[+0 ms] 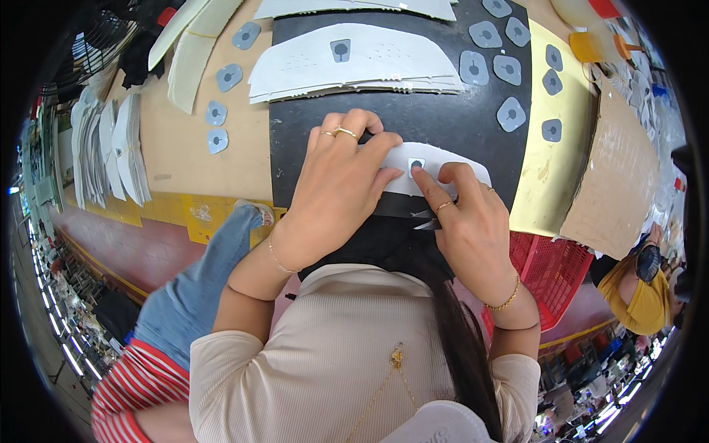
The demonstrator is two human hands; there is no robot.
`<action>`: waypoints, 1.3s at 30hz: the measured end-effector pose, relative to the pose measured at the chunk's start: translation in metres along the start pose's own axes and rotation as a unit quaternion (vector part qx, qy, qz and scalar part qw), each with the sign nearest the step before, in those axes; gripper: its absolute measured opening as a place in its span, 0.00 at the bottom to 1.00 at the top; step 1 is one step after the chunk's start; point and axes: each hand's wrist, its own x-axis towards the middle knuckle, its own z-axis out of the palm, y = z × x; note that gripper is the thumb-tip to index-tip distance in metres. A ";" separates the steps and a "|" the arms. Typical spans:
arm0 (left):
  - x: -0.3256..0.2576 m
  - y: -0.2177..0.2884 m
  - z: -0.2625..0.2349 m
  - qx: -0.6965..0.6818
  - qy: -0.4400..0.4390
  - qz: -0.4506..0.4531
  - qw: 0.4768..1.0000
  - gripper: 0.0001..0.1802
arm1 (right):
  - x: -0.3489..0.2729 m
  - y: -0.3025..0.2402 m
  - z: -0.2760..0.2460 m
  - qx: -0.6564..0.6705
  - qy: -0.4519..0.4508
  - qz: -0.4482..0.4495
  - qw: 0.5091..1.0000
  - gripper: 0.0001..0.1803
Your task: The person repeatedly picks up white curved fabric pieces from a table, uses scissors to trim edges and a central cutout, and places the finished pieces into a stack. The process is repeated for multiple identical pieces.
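Over at the far left, stacks of white cut pieces [111, 148] stand fanned along the edge of the tan worktable [185, 170], with a few small blue-grey patches [216, 113] lying loose beside them. A person in blue jeans and a red-striped top [159, 354] stands close by on that side.

At the middle sits a black mat [413, 118], and on it, near its front edge, lies the curved white piece [443, 159] being handled. The left hand [343, 177] rests flat on the white piece's left end, fingers spread and pressing down, not curled around anything. Just right of it, the right hand [465, 218] puts its index fingertip on a small grey square sticker [416, 165] on the white piece; the other fingers are folded over small scissors [427, 219], whose metal tips poke out beneath the hand.

Farther back, a larger stack of white pieces [354, 63] carries one patch of its own. More blue-grey patches [509, 70] dot the mat's right side. Beyond lie a yellow sheet [546, 170], a brown cardboard sheet [620, 184] and, lower down, a red plastic crate [550, 269].
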 end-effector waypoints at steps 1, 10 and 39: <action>0.001 0.001 0.000 -0.006 0.001 -0.001 1.000 0.16 | 0.001 -0.001 0.000 -0.005 -0.002 -0.003 1.000 0.22; -0.005 0.020 -0.018 -0.104 -0.042 0.014 0.994 0.06 | 0.004 -0.011 -0.002 -0.033 -0.026 0.005 0.999 0.18; -0.002 0.010 -0.030 -0.144 -0.265 -0.032 0.953 0.08 | -0.009 0.005 -0.015 0.128 0.034 0.016 0.991 0.17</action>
